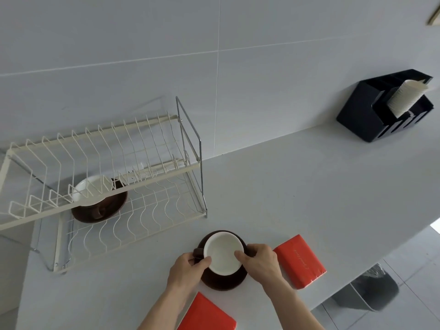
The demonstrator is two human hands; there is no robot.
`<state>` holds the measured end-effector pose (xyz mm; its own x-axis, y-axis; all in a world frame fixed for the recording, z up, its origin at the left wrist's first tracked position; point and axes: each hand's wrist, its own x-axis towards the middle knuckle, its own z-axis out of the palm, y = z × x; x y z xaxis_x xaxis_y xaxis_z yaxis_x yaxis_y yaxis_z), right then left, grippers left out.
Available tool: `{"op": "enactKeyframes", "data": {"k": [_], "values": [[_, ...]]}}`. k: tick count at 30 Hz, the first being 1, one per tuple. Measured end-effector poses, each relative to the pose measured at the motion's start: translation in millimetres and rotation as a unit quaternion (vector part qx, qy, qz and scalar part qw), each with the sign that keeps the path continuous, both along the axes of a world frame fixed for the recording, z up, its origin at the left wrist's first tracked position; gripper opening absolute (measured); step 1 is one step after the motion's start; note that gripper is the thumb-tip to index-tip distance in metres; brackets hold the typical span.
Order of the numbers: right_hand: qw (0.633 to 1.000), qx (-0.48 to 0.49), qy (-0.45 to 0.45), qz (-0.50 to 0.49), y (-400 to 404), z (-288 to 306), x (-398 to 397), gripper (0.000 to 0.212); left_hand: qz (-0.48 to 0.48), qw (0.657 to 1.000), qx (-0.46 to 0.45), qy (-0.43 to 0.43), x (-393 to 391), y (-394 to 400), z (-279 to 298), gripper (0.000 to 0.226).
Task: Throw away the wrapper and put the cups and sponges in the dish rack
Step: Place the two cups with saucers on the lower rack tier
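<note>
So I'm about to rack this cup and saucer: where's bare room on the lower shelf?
Lower tier of the dish rack: its right and front wires are bare. The back-left corner is taken by the racked cup and saucer. The counter right of the rack is bare too.

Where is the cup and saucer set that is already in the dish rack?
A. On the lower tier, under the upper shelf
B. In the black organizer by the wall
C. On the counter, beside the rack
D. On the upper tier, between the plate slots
A: the cup and saucer sit on the wavy wire lower tier of the dish rack, partly hidden behind the upper shelf's front bar.
</note>
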<state>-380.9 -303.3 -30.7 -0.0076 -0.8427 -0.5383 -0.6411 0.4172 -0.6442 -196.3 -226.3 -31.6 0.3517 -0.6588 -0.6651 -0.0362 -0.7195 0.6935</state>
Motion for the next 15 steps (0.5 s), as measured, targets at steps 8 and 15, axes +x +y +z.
{"op": "enactKeyframes", "data": {"k": [8, 15], "values": [[0.998, -0.041, -0.013, 0.036, 5, 20, 37, 0.032, 0.028, 0.999, -0.04, -0.016, 33, 20, 16, 0.028], [0.995, -0.049, -0.04, 0.078, 0, 37, 79, 0.024, 0.067, 0.996, -0.061, -0.024, 72, 29, 32, 0.032]]}}
